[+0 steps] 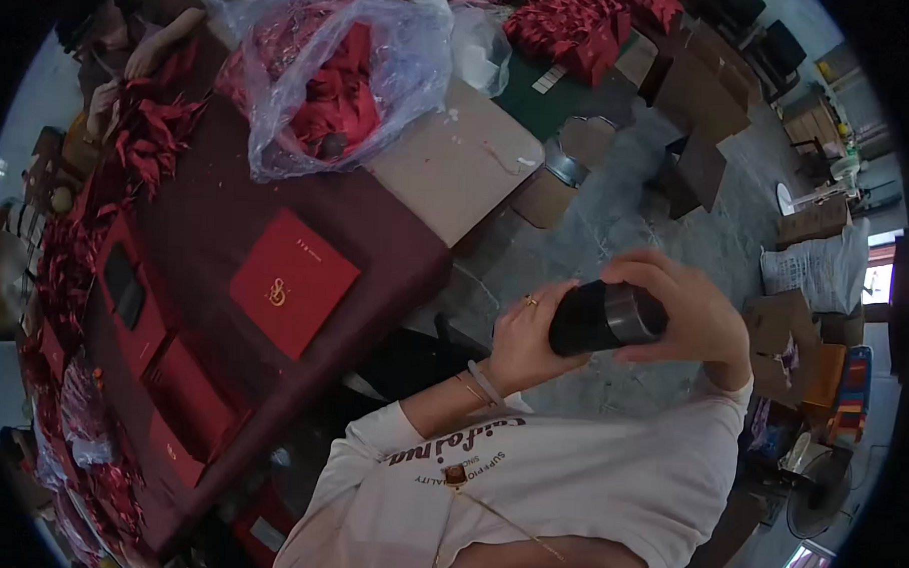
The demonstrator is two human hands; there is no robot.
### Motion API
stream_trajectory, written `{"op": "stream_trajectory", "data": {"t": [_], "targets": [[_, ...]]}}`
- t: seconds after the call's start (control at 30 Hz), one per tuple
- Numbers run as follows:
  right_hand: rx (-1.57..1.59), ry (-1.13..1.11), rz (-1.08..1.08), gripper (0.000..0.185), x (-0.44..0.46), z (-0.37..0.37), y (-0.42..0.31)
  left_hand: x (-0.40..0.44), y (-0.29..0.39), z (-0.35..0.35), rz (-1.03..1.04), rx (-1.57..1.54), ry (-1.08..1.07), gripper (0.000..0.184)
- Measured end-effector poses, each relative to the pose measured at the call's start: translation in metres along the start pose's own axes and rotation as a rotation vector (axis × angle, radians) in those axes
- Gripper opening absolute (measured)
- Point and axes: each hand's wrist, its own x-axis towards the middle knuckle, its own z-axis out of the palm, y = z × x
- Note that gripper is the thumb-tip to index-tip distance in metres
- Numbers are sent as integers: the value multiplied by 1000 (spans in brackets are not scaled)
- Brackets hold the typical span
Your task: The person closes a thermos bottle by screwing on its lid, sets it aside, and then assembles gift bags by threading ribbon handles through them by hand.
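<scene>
In front of my chest I hold a black thermos bottle (579, 320) with a metal-coloured band at one end. It lies tilted on its side between both hands. My left hand (526, 335), with a ring and bracelets, wraps round the black body. The fingers and thumb of my right hand (702, 315) curve round the banded end. Whether that end is a lid or an open mouth, I cannot tell. Left of my hands, a flat red box with gold lettering (292, 283) lies on the table with the dark red cloth (377, 216).
An open red box (195, 395) and a black phone (124, 287) are at the left. A clear plastic bag (411, 92) holds red ribbon-like pieces. Another person (152, 48) handles red pieces at the upper left. Cardboard boxes (702, 87) and a fan (818, 492) stand around the floor.
</scene>
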Motion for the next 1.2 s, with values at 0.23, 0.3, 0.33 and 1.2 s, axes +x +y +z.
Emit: {"op": "stream_trajectory", "data": {"t": [0.23, 0.3, 0.33, 1.2], "targets": [[-260, 513, 209, 56, 20, -7, 38, 29, -13, -24, 34, 204, 279, 81], [-298, 516, 251, 57, 41, -8, 66, -2, -23, -59, 76, 411, 367, 47], [-364, 555, 263, 57, 56, -4, 84, -19, -23, -74, 38, 591, 464, 43], [-325, 335, 435, 86, 293, 72, 248, -108, -72, -156, -686, 1019, 1037, 75]]}}
